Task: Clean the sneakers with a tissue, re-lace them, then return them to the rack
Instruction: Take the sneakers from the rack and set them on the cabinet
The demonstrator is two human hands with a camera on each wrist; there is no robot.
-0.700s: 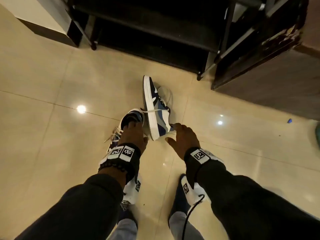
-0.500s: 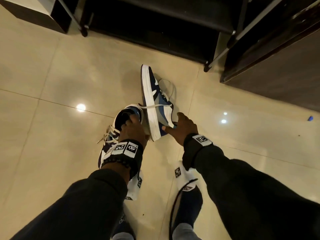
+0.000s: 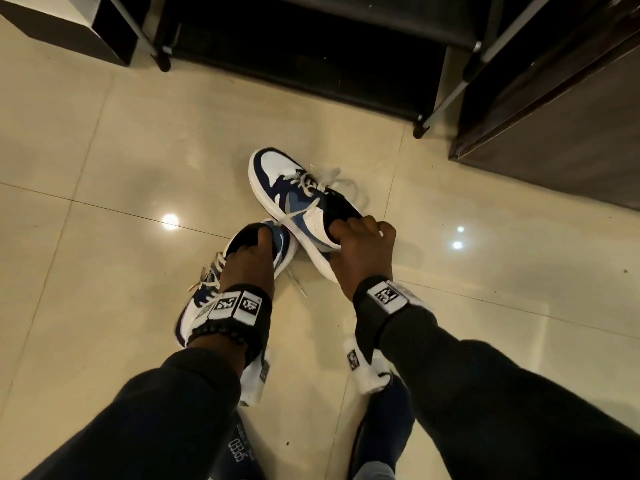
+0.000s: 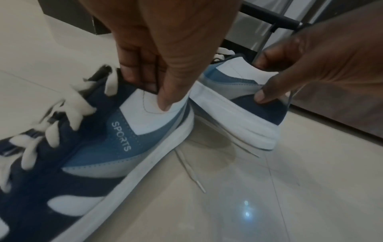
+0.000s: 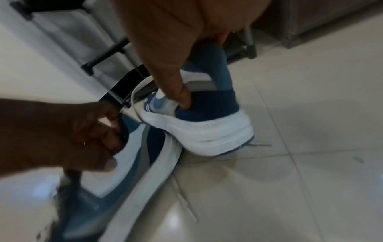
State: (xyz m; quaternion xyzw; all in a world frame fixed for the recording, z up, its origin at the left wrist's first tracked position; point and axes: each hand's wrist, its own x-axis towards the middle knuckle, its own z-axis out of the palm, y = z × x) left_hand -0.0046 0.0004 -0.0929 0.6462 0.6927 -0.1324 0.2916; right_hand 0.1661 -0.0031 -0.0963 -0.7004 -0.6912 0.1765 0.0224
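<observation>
Hands each pinch a sneaker heel: left hand [image 3: 247,261] grips the near sneaker [image 4: 107,147], right hand [image 3: 363,251] the sneaker at one o'clock [image 3: 294,188].

The left hand [image 3: 247,261] hides the near sneaker's [image 3: 277,247] midsection in the head view, its fingertips buried inside the collar. The right hand [image 3: 363,251] covers the far sneaker's [image 3: 284,174] heel. Laces [image 4: 68,104] left of the left hand's fingers blur.

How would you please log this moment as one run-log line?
left hand: grips heel collar of blue-and-white laced sneaker | right hand: grips heel of second blue-and-white sneaker | black metal shoe rack: ahead
</observation>
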